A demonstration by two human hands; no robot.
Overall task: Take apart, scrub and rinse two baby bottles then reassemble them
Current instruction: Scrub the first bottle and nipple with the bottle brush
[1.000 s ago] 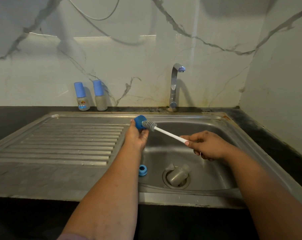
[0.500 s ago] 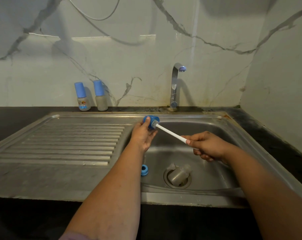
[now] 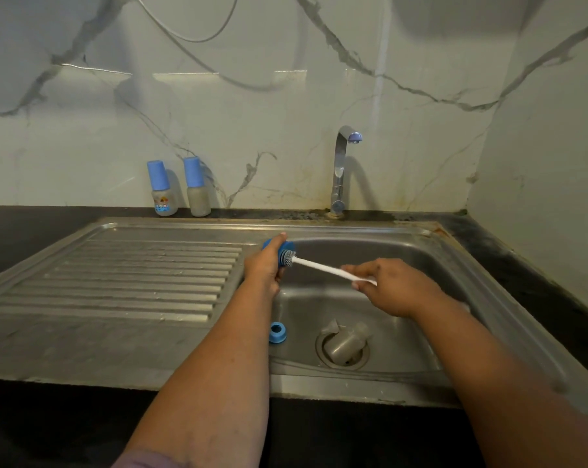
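We have pushed the brush (image 3: 288, 257) head into the blue cap (image 3: 275, 247); our right hand (image 3: 392, 287) has turned palm-down.

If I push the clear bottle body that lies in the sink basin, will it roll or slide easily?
Probably. The bottle body lies on its side over the drain, round and seemingly empty, so it is likely light and rolls. It may be slippery if wet.

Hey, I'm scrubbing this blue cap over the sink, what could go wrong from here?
1. The clear bottle body lies on the drain, so rinse water may pool.
2. The blue ring sits on the basin's slope and might slide down.
3. The left hand grips the blue cap only lightly; the brush could push it loose.
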